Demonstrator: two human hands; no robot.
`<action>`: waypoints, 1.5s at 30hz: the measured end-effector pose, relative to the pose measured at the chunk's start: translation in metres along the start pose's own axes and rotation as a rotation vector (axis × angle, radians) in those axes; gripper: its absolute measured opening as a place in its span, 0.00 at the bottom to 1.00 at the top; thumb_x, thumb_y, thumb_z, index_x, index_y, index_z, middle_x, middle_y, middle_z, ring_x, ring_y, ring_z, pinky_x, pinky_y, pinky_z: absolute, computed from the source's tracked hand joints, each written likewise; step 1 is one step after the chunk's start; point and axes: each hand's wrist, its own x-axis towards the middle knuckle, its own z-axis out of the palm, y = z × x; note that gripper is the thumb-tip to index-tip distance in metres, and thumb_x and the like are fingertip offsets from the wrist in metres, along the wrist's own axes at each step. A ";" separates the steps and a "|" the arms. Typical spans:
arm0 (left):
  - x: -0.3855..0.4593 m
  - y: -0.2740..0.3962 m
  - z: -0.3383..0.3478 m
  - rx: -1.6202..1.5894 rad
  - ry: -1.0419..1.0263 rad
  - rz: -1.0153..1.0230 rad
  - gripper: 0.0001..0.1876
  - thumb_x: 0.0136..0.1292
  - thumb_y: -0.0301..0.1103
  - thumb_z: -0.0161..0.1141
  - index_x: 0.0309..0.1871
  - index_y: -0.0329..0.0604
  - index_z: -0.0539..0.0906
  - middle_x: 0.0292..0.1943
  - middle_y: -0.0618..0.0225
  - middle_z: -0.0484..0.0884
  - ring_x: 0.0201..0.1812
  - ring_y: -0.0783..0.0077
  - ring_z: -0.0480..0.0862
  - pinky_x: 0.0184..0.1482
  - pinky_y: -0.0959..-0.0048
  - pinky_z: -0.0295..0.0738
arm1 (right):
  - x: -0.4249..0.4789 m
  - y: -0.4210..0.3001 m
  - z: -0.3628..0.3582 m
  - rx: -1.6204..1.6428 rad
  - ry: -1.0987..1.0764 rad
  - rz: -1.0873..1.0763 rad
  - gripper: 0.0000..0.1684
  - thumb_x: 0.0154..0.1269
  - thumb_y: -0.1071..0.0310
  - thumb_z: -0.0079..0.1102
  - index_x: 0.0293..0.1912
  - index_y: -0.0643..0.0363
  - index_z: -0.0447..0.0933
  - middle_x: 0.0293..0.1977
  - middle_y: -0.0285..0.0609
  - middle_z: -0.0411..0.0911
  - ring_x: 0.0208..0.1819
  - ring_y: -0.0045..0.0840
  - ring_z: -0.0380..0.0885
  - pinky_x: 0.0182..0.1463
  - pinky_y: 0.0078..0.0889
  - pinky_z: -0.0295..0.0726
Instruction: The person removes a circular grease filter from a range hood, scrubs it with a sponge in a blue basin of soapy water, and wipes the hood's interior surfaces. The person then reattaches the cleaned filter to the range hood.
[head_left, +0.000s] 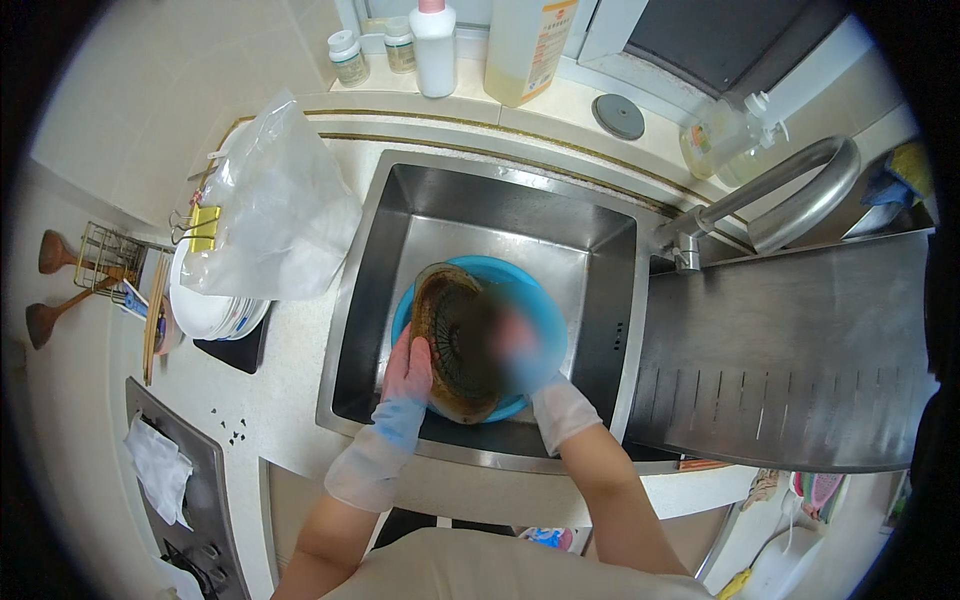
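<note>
A round, greasy brown grille-like part with thin radial slots stands tilted in a blue plastic basin. The basin sits on the floor of a stainless steel sink. My left hand, in a translucent glove, grips the part's left rim, thumb on the near face. A heavy blur covers the part's right half and the fingers of my right hand. That hand, also gloved, reaches into the basin's right side; whether it holds anything is hidden.
The steel sink has a curved faucet at its back right and a metal drainboard beyond. Left of it are a clear plastic bag and stacked white plates. Bottles line the sill; a stovetop lies lower left.
</note>
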 end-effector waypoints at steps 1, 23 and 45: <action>-0.001 -0.005 -0.003 -0.034 0.008 0.042 0.21 0.64 0.32 0.43 0.58 0.31 0.64 0.51 0.60 0.71 0.50 0.73 0.69 0.54 0.77 0.62 | -0.012 -0.061 -0.039 0.046 -0.135 0.042 0.30 0.52 0.74 0.45 0.58 0.54 0.61 0.51 0.54 0.67 0.53 0.41 0.67 0.56 0.33 0.67; 0.063 0.034 -0.009 0.152 0.017 -0.015 0.18 0.61 0.33 0.49 0.53 0.33 0.70 0.36 0.65 0.77 0.33 0.78 0.76 0.37 0.80 0.72 | -0.006 0.031 0.032 -0.467 0.022 -0.051 0.26 0.61 0.59 0.44 0.59 0.51 0.58 0.55 0.42 0.64 0.56 0.33 0.65 0.53 0.30 0.70; 0.053 -0.020 -0.010 -0.120 0.065 -0.090 0.15 0.63 0.30 0.47 0.52 0.38 0.71 0.38 0.69 0.76 0.37 0.80 0.74 0.41 0.80 0.71 | -0.001 -0.071 -0.007 0.645 -0.013 -0.119 0.16 0.66 0.65 0.41 0.52 0.58 0.65 0.45 0.39 0.70 0.46 0.22 0.69 0.51 0.23 0.69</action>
